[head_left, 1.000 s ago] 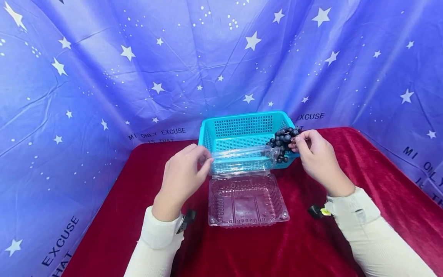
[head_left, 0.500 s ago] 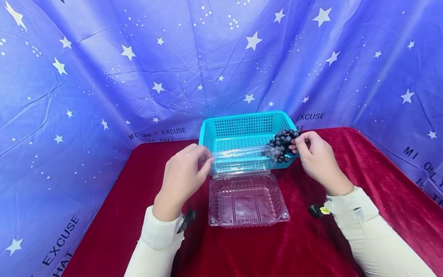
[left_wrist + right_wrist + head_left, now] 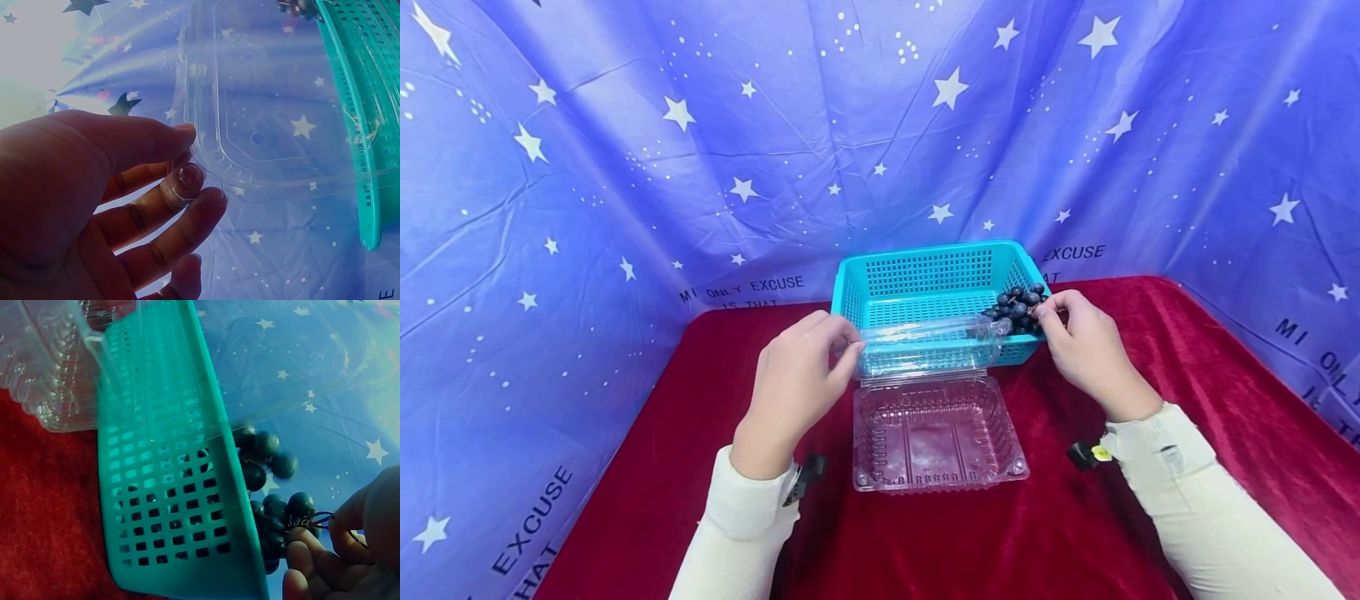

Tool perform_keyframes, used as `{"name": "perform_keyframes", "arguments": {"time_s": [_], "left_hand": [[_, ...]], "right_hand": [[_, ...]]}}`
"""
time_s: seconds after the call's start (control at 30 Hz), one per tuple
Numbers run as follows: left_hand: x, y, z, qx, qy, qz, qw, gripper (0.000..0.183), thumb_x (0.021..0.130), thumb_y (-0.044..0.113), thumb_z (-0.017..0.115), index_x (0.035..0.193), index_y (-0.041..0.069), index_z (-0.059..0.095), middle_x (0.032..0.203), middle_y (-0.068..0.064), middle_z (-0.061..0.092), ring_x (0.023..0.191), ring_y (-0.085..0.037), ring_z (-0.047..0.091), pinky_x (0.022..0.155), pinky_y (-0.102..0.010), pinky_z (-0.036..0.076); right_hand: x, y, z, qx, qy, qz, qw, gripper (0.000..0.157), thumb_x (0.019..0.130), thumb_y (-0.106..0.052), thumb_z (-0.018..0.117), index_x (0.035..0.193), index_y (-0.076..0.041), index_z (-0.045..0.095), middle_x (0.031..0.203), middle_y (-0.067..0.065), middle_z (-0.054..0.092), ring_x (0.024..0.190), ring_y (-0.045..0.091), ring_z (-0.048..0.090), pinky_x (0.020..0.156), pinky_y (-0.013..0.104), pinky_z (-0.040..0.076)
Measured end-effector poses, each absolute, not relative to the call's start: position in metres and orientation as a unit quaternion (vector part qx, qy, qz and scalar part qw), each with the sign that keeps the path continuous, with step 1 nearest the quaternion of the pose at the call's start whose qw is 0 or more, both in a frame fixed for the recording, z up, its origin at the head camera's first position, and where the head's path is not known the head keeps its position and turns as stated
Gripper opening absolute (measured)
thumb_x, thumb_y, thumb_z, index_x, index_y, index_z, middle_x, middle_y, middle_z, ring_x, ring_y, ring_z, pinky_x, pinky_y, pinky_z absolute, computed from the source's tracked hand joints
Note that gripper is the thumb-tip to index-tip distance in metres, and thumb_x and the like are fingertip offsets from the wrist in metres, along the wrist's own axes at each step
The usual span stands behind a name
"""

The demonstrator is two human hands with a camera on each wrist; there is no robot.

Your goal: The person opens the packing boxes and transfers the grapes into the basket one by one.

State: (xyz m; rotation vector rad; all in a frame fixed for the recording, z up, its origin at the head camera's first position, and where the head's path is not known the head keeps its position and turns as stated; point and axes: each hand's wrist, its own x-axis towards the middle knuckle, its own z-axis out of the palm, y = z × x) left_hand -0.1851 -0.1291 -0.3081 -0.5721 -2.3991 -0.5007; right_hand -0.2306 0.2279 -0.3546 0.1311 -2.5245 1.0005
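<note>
My left hand (image 3: 801, 379) pinches the corner of the raised lid of a clear plastic clamshell box (image 3: 936, 433); the left wrist view shows thumb and fingertips on the lid's corner (image 3: 215, 159). The lid tilts up over the near rim of a turquoise basket (image 3: 992, 250). With thumb and fingers, my right hand (image 3: 1093, 354) pinches the stem of a bunch of dark grapes (image 3: 1017, 310). The grapes hang inside the basket's right end, partly behind the near wall. In the right wrist view, several grapes (image 3: 275, 528) show above the rim and others through the holes.
A red velvet cloth (image 3: 917, 550) covers the table under the box and basket. Behind stands a blue curtain (image 3: 820, 125) printed with white stars. The box's base lies open in front of the basket.
My right hand has lowered the grapes from over the near rim into the basket's right end. The left hand and the clamshell box have stayed in place.
</note>
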Motion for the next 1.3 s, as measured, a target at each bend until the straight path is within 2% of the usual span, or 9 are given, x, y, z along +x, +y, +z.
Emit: {"name": "perform_keyframes", "arguments": {"time_s": [0.33, 0.9, 1.03, 1.3], "left_hand": [[-0.184, -0.128, -0.307, -0.220, -0.904, -0.188, 0.314, 0.003, 0.092, 0.022, 0.074, 0.090, 0.022, 0.073, 0.080, 0.004, 0.065, 0.066, -0.009, 0.055, 0.053, -0.029, 0.046], [-0.184, -0.128, -0.308, -0.218, -0.905, -0.182, 0.316, 0.004, 0.092, 0.021, 0.074, 0.090, 0.023, 0.072, 0.079, 0.005, 0.064, 0.066, -0.009, 0.055, 0.054, -0.028, 0.046], [-0.184, -0.128, -0.307, -0.218, -0.906, -0.183, 0.315, 0.004, 0.092, 0.020, 0.075, 0.090, 0.023, 0.072, 0.080, 0.005, 0.064, 0.066, -0.009, 0.055, 0.054, -0.029, 0.046], [-0.184, -0.128, -0.307, -0.218, -0.906, -0.184, 0.314, 0.004, 0.092, 0.021, 0.074, 0.090, 0.023, 0.072, 0.080, 0.004, 0.065, 0.067, -0.009, 0.056, 0.054, -0.029, 0.046]], "right_hand": [[-0.236, 0.231, -0.361, 0.049, -0.915, 0.346, 0.204, 0.032, 0.108, -0.031, 0.048, 0.111, -0.002, 0.061, 0.088, 0.015, 0.064, 0.074, 0.027, 0.050, 0.067, 0.037, 0.041], [-0.239, 0.231, -0.367, 0.053, -0.915, 0.338, 0.213, 0.028, 0.107, -0.028, 0.052, 0.109, -0.003, 0.063, 0.080, 0.011, 0.060, 0.074, 0.027, 0.051, 0.068, 0.038, 0.040], [-0.241, 0.232, -0.369, 0.054, -0.915, 0.334, 0.219, 0.028, 0.107, -0.028, 0.052, 0.109, -0.003, 0.064, 0.084, 0.013, 0.063, 0.077, 0.029, 0.053, 0.071, 0.040, 0.040], [-0.244, 0.234, -0.374, 0.058, -0.918, 0.330, 0.210, 0.028, 0.106, -0.025, 0.052, 0.112, -0.001, 0.064, 0.103, 0.019, 0.068, 0.088, 0.033, 0.059, 0.080, 0.048, 0.045]]}}
